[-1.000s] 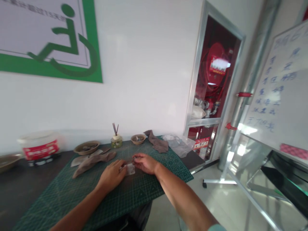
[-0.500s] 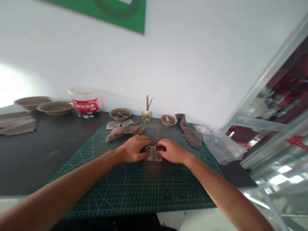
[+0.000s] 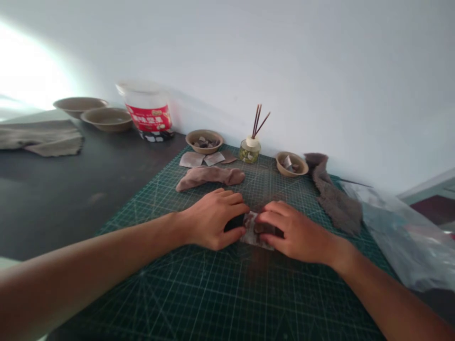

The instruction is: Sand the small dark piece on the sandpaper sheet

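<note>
A small pale sheet with dark smudges (image 3: pixel 253 236), paper or thin cloth, lies on the green cutting mat (image 3: pixel 199 289). My left hand (image 3: pixel 218 220) is bent round the sheet's left edge, thumb at the near side and fingers at the far side. From the right, my right hand (image 3: pixel 293 232) curls over the same sheet, with thumb and fingers closed on its right part. A brownish patch or small piece shows under the right fingers; I cannot make out which. Beyond my left hand lies a rolled brown cloth (image 3: pixel 209 176).
Behind stand a bowl of dark fragments (image 3: pixel 205 150), a reed diffuser (image 3: pixel 250 151) and a smaller bowl (image 3: pixel 292 173). A brown cloth strip (image 3: pixel 336 201) and clear plastic bag (image 3: pixel 408 241) lie right. Left are a lidded tub (image 3: pixel 149 111), two bowls (image 3: pixel 108 127) and another cloth (image 3: pixel 53 137).
The camera view has moved closer and tilted down and leftward, so everything looks larger. My hands stay at the sheet; the right fingers now reach further over it.
</note>
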### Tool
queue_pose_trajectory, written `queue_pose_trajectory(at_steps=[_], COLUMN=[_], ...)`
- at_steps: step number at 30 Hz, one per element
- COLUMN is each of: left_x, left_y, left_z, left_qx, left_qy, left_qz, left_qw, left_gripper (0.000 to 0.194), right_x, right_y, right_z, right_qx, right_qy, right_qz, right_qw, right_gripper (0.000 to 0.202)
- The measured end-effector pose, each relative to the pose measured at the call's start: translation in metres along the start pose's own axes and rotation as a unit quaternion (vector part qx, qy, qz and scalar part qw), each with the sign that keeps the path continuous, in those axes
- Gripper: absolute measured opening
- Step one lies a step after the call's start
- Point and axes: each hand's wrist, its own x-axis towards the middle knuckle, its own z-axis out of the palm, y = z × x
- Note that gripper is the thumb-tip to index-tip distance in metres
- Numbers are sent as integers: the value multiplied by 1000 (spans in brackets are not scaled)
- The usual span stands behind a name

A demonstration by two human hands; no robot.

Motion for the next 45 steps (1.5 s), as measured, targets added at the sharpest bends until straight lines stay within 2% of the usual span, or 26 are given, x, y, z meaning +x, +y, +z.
queue_pose_trajectory(at_steps=[5,11,16,20,23,26,28,30,33,35,38,40,43,45], left_x=[1,0,-3,-4,-5,-6,-7,-7,-7,-7,-7,-7,-6,-6], left_y=[2,2,1,0,2,3,3,3,4,4,5,5,6,6], left_z=[-1,-2,-2,-2,-3,-2,-2,-2,-3,-3,-4,-3,-4,-5], left_qx=[-9,-28,-51,-60,-57,-55,-53,-51,-52,-52,-49,-49,-51,-50], left_qy=[-21,-37,-44,-43,-38,-34,-28,-25,-30,-30,-28,-26,-26,-26], left_qz=[-27,-49,-66,-72,-77,-68,-70,-75,-78,-78,-77,-72,-65,-64], left_qw=[999,998,996,995,995,996,996,996,995,995,995,996,996,996], left_gripper=[36,31,32,38,35,35,38,40,39,38,36,34,30,30], right_x=[-3,-6,3,11,11,10,10,9,8,7,7,6,6,8], right_y=[4,2,-1,-1,-7,-11,-9,-7,-4,-3,0,1,-1,-1], right_z=[15,20,27,32,35,34,31,27,24,23,20,18,17,18], right_qx=[-23,-3,13,-22,3,-29,-51,-30,8,-13,-39,-21,13,6], right_qy=[34,45,61,99,87,83,85,71,37,42,62,37,-3,17], right_qz=[-21,-10,-41,-6,-20,-42,-8,28,18,10,63,79,33,31], right_qw=[999,999,997,995,996,995,995,997,999,999,995,996,999,999], right_gripper=[14,13,14,12,10,12,11,11,12,13,12,12,14,14])
